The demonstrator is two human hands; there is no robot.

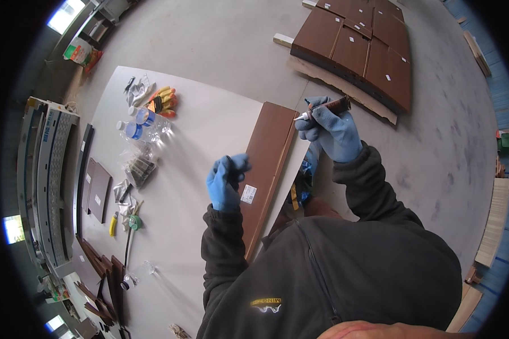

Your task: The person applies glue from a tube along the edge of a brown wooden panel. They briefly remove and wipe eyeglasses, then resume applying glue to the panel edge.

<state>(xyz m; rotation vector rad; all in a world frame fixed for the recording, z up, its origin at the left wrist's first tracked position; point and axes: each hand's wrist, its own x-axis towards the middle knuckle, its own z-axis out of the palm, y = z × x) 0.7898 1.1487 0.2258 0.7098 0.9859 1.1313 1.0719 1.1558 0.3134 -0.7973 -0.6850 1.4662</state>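
Observation:
My right hand (336,133), in a blue work glove, grips a dark brown squeeze tube (340,105) with a white pointed nozzle. The nozzle points left, over the edge of a long brown panel (268,150). That panel lies along the near edge of the white table (203,124) and bears a white label (248,194). Above the panel's left side is my left hand (226,181), also gloved in blue. Its fingers are curled closed, and whatever they may hold is hidden.
Water bottles (146,117), orange-yellow gloves (164,101), a bag of dark parts (138,168), a yellow-handled cutter (113,224) and brown strips (116,288) lie across the table. A stack of brown panels (356,45) rests on the floor at the far right.

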